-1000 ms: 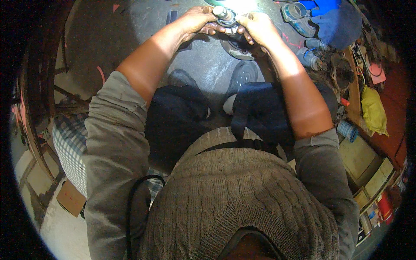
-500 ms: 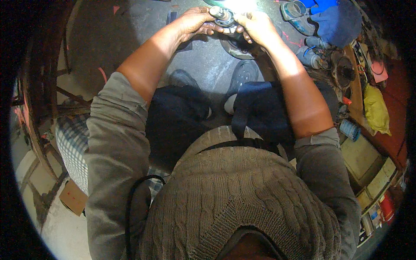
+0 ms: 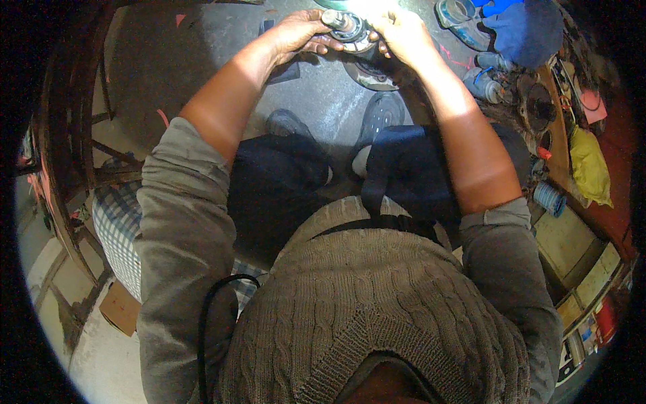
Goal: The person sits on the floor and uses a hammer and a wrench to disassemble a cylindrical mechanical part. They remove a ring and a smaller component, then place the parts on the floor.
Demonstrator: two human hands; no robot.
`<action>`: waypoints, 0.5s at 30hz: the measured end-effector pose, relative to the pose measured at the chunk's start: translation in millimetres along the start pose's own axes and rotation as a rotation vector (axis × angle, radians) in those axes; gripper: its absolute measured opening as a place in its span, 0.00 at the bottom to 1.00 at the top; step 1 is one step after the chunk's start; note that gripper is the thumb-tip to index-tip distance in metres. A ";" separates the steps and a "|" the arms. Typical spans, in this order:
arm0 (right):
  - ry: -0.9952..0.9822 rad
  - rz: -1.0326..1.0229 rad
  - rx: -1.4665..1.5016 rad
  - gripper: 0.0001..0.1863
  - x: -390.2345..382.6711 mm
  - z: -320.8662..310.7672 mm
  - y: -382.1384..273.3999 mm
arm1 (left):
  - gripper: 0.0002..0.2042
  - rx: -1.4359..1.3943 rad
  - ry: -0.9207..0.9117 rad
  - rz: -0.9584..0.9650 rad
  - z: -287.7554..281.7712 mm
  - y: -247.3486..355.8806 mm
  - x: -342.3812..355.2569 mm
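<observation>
Both hands, left hand (image 3: 296, 34) and right hand (image 3: 404, 37), clasp a round grey metal bearing-like part (image 3: 350, 30), likely heavy, rigid, greasy-slick, best gripped around its outer rim.

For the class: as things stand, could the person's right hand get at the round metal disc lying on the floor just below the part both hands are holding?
Probably yes. The round metal disc lies uncovered on the floor right beside the right hand, with nothing between them. But that hand, like the left hand, is busy gripping the round metal part, so it would have to let go first.
</observation>
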State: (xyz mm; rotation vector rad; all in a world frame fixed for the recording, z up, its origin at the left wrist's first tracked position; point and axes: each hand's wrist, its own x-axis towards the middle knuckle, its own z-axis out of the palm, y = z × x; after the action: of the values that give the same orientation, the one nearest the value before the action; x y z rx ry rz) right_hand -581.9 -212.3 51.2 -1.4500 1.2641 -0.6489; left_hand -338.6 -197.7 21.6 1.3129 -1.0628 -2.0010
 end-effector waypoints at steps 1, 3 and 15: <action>0.020 -0.092 0.044 0.16 -0.4 1.0 -0.9 | 0.15 0.010 0.000 0.004 0.2 -0.2 0.3; 0.058 -0.229 0.089 0.20 -0.8 2.5 -2.1 | 0.15 0.040 0.011 0.003 0.6 0.7 0.3; 0.071 -0.245 0.090 0.21 0.3 0.8 2.1 | 0.24 -0.075 0.112 -0.068 14.9 31.6 -13.9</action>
State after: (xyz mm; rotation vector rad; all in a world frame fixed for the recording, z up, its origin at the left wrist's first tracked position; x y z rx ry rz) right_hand -581.9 -212.1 48.9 -1.5310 1.1054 -0.9167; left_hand -346.6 -199.9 58.2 1.4206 -0.8948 -1.9708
